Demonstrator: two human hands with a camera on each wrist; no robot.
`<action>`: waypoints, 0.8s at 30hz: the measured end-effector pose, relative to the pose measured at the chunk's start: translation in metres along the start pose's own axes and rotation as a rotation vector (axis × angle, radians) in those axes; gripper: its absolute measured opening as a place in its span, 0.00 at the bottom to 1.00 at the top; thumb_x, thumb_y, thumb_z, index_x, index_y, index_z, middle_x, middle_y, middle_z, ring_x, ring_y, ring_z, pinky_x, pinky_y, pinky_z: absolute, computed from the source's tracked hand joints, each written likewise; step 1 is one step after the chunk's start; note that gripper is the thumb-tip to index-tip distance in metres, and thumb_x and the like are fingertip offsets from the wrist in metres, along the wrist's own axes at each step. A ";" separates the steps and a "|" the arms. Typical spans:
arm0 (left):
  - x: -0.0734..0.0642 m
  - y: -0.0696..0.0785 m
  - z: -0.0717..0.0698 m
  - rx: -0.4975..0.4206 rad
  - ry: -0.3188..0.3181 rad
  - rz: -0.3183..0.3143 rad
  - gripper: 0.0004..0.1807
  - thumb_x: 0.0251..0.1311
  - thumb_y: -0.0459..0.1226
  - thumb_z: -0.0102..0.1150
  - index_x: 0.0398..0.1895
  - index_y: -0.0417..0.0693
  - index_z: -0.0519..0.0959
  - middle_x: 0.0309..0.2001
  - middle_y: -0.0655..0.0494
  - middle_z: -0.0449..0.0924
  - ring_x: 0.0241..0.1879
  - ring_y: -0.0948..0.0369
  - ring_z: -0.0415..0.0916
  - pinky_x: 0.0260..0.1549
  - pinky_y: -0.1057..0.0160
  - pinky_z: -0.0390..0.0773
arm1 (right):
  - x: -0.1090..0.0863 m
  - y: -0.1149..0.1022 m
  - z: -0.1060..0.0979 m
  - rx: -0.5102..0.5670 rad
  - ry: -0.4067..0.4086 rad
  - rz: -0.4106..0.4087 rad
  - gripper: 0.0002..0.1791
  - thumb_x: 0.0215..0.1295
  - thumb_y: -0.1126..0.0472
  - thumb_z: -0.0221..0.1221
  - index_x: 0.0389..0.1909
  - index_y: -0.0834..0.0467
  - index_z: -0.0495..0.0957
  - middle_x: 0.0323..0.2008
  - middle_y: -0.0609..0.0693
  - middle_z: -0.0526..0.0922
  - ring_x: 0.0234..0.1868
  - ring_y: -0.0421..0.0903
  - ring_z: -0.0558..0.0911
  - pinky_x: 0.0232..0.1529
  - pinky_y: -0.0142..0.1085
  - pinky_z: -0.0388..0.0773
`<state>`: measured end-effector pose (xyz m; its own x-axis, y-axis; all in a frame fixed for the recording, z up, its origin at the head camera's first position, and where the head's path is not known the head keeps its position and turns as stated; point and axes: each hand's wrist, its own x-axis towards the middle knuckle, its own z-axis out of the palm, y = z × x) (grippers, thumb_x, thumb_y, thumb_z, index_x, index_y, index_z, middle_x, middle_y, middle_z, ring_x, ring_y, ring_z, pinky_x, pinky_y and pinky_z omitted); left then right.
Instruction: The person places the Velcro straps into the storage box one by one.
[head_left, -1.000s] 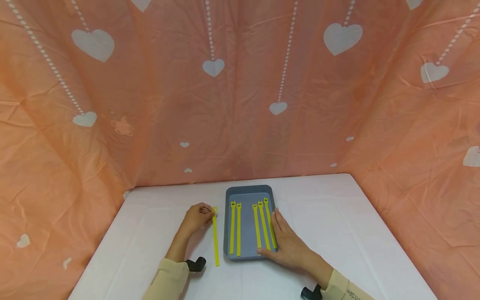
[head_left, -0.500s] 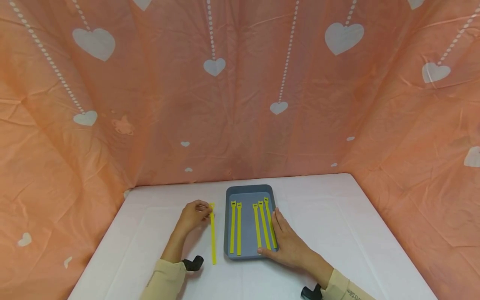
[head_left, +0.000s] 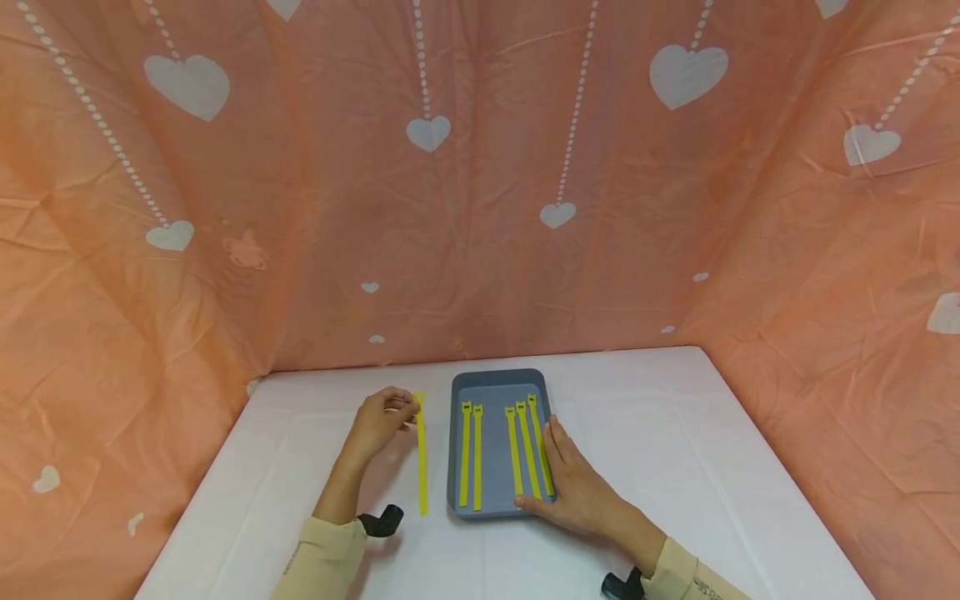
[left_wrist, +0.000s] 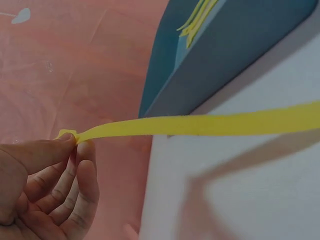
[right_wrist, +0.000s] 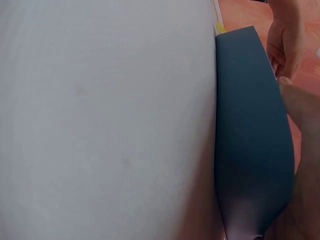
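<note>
My left hand pinches a yellow hook-and-loop cable tie near its slotted head, left of the grey-blue tray. In the left wrist view the tie stretches away from thumb and fingertips, above its shadow on the white cloth. Two similar ties lie at the tray's left, and three more ties lie along its right. Against the tray's near right corner rests my right hand, its fingers straight along the side and thumb on the near rim. Close up, the right wrist view shows the tray's outer wall.
A white cloth covers the table around the tray. Behind and at both sides hangs a peach curtain printed with white hearts. Black wrist mounts stick out beside both sleeves.
My left hand has moved left and away from me with the yellow cable tie, drawing it farther from the tray. My right hand and the ties in the tray have stayed put.
</note>
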<state>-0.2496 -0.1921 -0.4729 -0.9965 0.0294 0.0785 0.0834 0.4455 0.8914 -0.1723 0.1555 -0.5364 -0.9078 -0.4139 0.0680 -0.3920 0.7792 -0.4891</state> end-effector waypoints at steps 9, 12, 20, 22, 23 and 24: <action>0.002 0.014 -0.006 -0.024 0.041 0.046 0.08 0.73 0.29 0.66 0.49 0.31 0.81 0.42 0.38 0.88 0.38 0.49 0.90 0.36 0.61 0.90 | 0.000 -0.001 -0.001 -0.015 0.003 -0.011 0.71 0.65 0.21 0.60 0.84 0.71 0.42 0.86 0.67 0.37 0.87 0.60 0.43 0.84 0.55 0.52; 0.001 0.022 -0.008 -0.034 0.045 0.062 0.09 0.74 0.31 0.65 0.51 0.32 0.81 0.44 0.38 0.88 0.40 0.47 0.90 0.40 0.57 0.90 | 0.000 -0.001 -0.001 -0.024 0.011 -0.024 0.71 0.66 0.22 0.60 0.84 0.72 0.43 0.86 0.68 0.39 0.87 0.61 0.44 0.84 0.56 0.49; 0.000 0.042 -0.006 -0.067 0.056 0.116 0.11 0.75 0.33 0.66 0.52 0.34 0.81 0.45 0.38 0.87 0.44 0.44 0.89 0.42 0.57 0.90 | 0.000 -0.002 -0.001 -0.053 0.034 -0.024 0.71 0.64 0.22 0.61 0.84 0.72 0.45 0.86 0.68 0.41 0.87 0.61 0.45 0.84 0.57 0.50; -0.002 0.048 -0.005 -0.081 0.053 0.129 0.11 0.74 0.33 0.66 0.52 0.34 0.81 0.45 0.38 0.87 0.43 0.45 0.89 0.42 0.59 0.90 | 0.000 -0.002 0.000 -0.053 0.044 -0.025 0.70 0.64 0.22 0.62 0.84 0.72 0.46 0.86 0.68 0.42 0.87 0.61 0.46 0.84 0.58 0.51; -0.002 0.051 -0.004 -0.087 0.048 0.135 0.11 0.74 0.33 0.66 0.52 0.34 0.81 0.45 0.38 0.87 0.43 0.44 0.89 0.41 0.61 0.90 | 0.000 -0.002 0.000 -0.054 0.045 -0.024 0.70 0.64 0.22 0.62 0.84 0.72 0.46 0.86 0.68 0.42 0.87 0.61 0.46 0.84 0.57 0.51; -0.003 0.054 -0.003 -0.094 0.041 0.140 0.11 0.74 0.33 0.66 0.52 0.33 0.81 0.45 0.37 0.87 0.43 0.44 0.89 0.41 0.61 0.89 | 0.000 -0.002 0.000 -0.050 0.047 -0.026 0.70 0.64 0.22 0.62 0.84 0.72 0.46 0.86 0.68 0.42 0.87 0.61 0.46 0.83 0.58 0.51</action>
<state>-0.2424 -0.1707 -0.4235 -0.9740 0.0480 0.2216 0.2240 0.3543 0.9079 -0.1719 0.1537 -0.5349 -0.9028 -0.4125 0.1214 -0.4212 0.7916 -0.4427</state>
